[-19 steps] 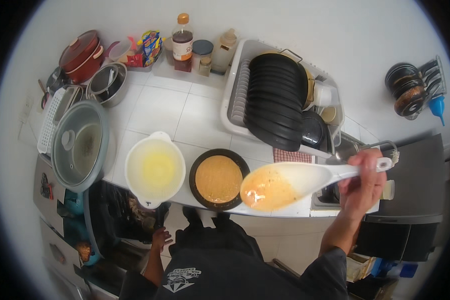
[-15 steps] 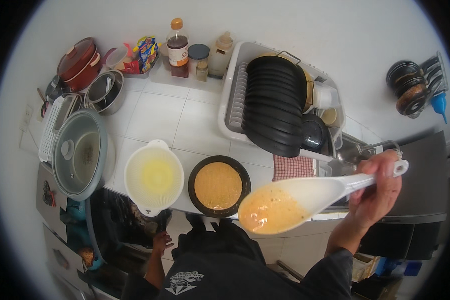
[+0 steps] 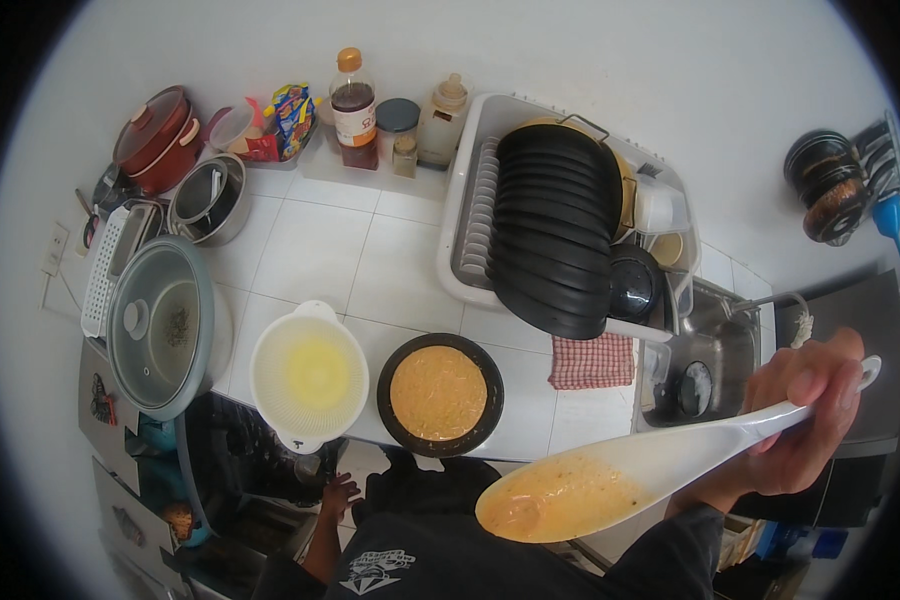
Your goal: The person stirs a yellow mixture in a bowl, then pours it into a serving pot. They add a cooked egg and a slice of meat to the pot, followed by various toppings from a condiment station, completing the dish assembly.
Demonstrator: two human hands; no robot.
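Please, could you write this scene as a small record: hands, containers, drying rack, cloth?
Right hand: grips white spoon by the handle; spoon's bowl coated orange
Left hand: low, fingers apart, nothing visible in it
Dark round dish: holds orange mixture
White bowl: yellow contents; left of dark dish
Drying rack: row of black plates
Cloth: red-and-white checked, on counter

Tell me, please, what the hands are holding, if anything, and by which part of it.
The right hand holds a white spoon by its handle, near the end. The left hand appears to hold nothing.
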